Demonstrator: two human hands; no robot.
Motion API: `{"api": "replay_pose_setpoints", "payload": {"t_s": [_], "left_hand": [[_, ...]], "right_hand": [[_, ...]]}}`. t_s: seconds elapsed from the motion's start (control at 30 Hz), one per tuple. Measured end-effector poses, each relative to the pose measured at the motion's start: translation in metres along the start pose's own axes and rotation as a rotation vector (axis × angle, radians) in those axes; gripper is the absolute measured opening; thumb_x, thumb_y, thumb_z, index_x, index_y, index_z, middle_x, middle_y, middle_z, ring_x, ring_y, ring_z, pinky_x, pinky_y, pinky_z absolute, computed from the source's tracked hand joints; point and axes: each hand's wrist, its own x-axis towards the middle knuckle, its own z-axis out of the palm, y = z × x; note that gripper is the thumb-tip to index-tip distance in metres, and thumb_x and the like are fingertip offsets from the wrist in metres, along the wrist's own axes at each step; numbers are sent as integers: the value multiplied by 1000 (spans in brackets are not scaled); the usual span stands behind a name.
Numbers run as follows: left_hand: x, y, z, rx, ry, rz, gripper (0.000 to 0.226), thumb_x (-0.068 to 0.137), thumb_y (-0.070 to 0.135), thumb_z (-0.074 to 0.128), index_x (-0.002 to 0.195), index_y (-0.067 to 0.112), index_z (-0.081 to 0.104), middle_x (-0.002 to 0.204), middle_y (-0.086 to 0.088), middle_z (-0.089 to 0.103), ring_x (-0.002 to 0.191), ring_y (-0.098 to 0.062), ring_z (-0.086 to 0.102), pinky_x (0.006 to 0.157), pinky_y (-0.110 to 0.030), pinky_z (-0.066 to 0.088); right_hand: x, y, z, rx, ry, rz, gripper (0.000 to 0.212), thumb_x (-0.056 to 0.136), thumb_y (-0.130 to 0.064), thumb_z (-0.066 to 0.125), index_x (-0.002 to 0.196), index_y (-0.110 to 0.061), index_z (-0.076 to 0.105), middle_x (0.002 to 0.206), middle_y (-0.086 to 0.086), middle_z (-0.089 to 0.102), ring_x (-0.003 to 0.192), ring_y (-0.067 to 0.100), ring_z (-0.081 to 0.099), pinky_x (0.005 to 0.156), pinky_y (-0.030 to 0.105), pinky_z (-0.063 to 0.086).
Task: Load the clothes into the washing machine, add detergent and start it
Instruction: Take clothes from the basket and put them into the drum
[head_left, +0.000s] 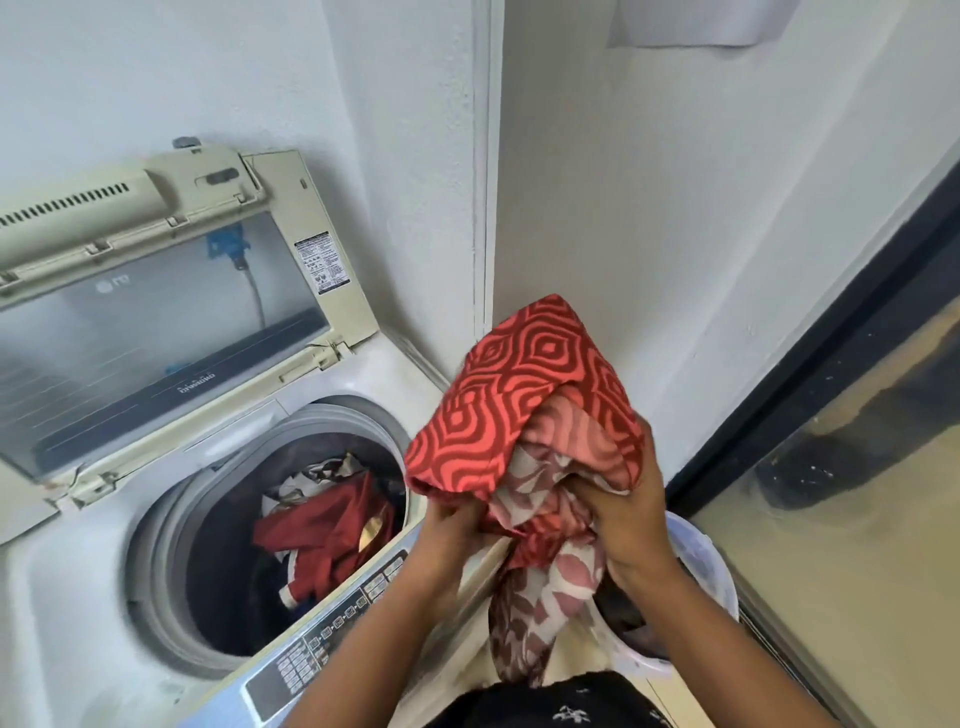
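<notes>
A top-loading washing machine stands at the left with its lid raised. Red and patterned clothes lie inside its drum. Both my hands hold a bundle of red patterned cloth up in the air, to the right of the drum opening and above the laundry basket. My left hand grips the bundle's lower left edge. My right hand grips its lower right side. A leaf-print piece hangs down from the bundle between my hands.
The machine's control panel runs along its front edge below my left forearm. A pale laundry basket with dark clothes sits on the floor at the right. A wall corner stands behind, and a dark-framed glass door lies to the right.
</notes>
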Motion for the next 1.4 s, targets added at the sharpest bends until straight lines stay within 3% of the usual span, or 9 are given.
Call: {"api": "replay_pose_setpoints", "payload": {"t_s": [0.13,0.33,0.43,0.6,0.83,1.0,1.1,1.23,1.4], "left_hand": [[2,14,-20,344,-197,194,121,70,-18,75,145,52,11,152,16,28,127,7,47,98,-27,50],[17,16,-3,740,-144,479,100,59,29,87,140,39,29,136,2,47,123,-12,55,98,-35,50],[22,17,-11,640,80,480,44,68,23,69,108,34,53,100,12,70,91,0,66,79,-23,53],[27,15,-22,62,226,290,29,78,13,72,104,20,60,103,-9,72,95,-28,68,91,-54,54],[24,22,-42,-393,9,111,87,43,51,93,114,7,69,111,-18,71,100,-33,70,82,-46,58],[17,10,-35,-412,-6,-16,85,51,47,91,123,8,66,118,-19,68,94,-31,71,83,-49,58],[9,3,-40,-397,-3,-73,86,63,45,84,131,0,57,115,-19,68,86,-27,72,65,-32,59],[-3,3,-47,-399,-27,-94,74,63,51,80,119,5,66,119,-19,68,107,-33,67,101,-45,48],[-14,10,-64,-508,35,-68,40,81,36,54,93,7,79,106,-19,72,93,-30,71,95,-42,51]], "right_hand": [[13,-22,-19,-737,-34,-310,75,71,-35,73,140,-35,44,119,-15,65,105,11,65,80,26,54],[0,-35,10,-1142,-232,-556,78,70,-41,68,142,-36,36,113,-5,64,94,22,63,70,36,56],[-5,-32,13,-1044,-300,-600,85,69,-40,76,143,-35,35,121,-6,59,103,17,59,73,27,53],[-2,-19,-1,-974,-388,-584,89,75,-66,69,148,-39,25,159,-5,29,147,18,26,114,53,28],[-4,1,-21,-137,-271,101,111,62,-78,72,150,-32,24,151,-5,40,135,13,47,110,43,44],[-16,-2,9,582,-298,582,92,30,-53,98,111,-15,76,119,13,71,104,27,71,78,38,60],[-15,-8,21,689,-268,577,80,22,-48,99,93,-17,82,109,14,74,93,27,74,70,38,62],[-14,-6,42,720,-264,602,80,25,-55,96,95,-18,81,108,12,75,93,27,74,68,37,61],[-10,1,74,714,-310,702,101,29,-60,95,117,-15,72,121,14,70,105,31,70,79,42,60]]}}
